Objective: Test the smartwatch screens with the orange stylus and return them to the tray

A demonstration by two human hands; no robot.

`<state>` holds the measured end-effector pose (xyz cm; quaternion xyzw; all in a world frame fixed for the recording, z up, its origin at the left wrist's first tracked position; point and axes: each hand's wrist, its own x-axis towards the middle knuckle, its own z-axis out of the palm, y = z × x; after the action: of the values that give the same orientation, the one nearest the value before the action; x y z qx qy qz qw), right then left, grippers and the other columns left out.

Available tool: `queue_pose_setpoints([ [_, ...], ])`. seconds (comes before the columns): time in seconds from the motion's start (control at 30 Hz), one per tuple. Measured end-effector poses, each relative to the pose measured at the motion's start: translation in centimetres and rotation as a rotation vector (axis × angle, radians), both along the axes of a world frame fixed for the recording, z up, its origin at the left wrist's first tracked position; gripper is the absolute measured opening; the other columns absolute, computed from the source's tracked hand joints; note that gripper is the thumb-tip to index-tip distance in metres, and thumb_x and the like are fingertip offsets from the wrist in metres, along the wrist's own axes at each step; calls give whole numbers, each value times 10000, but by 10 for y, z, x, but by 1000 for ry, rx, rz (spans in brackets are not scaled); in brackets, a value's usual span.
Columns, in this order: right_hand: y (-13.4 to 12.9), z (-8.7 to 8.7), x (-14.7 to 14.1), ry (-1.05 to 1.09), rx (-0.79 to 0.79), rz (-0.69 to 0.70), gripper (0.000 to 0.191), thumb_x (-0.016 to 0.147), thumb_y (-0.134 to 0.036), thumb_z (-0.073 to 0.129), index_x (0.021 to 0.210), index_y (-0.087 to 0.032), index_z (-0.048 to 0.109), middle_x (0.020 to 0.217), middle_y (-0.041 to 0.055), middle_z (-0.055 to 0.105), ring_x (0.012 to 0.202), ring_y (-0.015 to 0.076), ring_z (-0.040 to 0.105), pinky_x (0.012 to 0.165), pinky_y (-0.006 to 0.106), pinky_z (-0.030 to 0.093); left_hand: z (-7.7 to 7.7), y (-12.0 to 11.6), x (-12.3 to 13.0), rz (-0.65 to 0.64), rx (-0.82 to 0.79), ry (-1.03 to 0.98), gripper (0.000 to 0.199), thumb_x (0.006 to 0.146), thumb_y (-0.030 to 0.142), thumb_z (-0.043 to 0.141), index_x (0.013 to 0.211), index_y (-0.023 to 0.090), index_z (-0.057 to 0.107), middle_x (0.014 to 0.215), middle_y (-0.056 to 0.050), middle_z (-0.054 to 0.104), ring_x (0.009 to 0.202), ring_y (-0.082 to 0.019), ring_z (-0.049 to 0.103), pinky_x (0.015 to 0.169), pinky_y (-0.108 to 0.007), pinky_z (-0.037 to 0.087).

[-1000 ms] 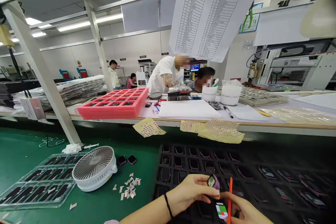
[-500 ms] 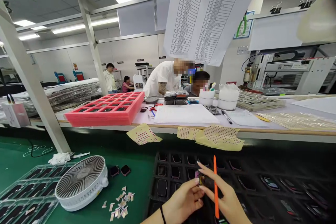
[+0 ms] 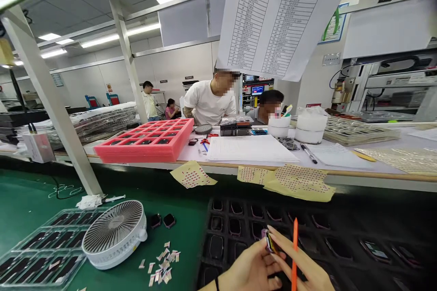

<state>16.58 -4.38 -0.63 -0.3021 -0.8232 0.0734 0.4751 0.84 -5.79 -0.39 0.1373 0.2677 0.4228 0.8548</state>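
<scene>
My left hand (image 3: 251,266), a dark band on its wrist, pinches a small watch (image 3: 269,242) with a purplish edge and a yellowish inner part. My right hand (image 3: 307,263) has its fingertips against the watch's other side. An orange pointed stick (image 3: 295,250) is tucked in that same hand, standing nearly upright with its tip up. Both hands are above a black foam tray (image 3: 226,242), whose pockets hold several watches. Fingers hide part of the watch, and the stick's lower end runs out of the frame.
Left on the green mat are a white fan (image 3: 114,236), loose small strips (image 3: 164,266), two watch pieces (image 3: 169,221) and a clear tray (image 3: 44,248). The shelf ahead carries a pink foam tray (image 3: 146,154) and white tubs (image 3: 310,127). A printed sheet (image 3: 283,18) hangs above. Co-workers (image 3: 210,104) are beyond.
The view has shifted, so most things appear further right or left of before. The watch is tilted more, showing its yellowish inside. Across the shelf, a co-worker in white has straightened up.
</scene>
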Motion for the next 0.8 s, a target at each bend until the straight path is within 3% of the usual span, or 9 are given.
queue_pose_setpoints([
  [0.27, 4, 1, 1, -9, 140, 73, 449, 876, -116, 497, 1307, -235, 537, 1234, 36, 618, 1075, 179, 623, 927, 197, 485, 0, -2, -4, -17, 61, -6, 363, 789, 463, 604, 791, 102, 629, 833, -69, 644, 798, -144, 587, 631, -232, 345],
  [0.6, 0, 6, 9, -40, 180, -15, 364, 887, -159, 492, 1219, -238, 619, 1151, 30, 666, 1000, 186, 666, 880, 209, 533, -1, 0, -7, -69, 106, 101, 320, 764, 409, 616, 817, 97, 660, 893, -84, 649, 826, -153, 573, 643, -233, 332],
  [0.8, 2, -3, 17, -57, 170, 67, 471, 879, -176, 489, 1336, -288, 501, 1218, 17, 626, 1049, 203, 639, 884, 224, 544, -7, -1, -6, -129, 152, 75, 320, 771, 419, 601, 830, 110, 659, 927, -91, 626, 940, -190, 539, 733, -270, 328],
])
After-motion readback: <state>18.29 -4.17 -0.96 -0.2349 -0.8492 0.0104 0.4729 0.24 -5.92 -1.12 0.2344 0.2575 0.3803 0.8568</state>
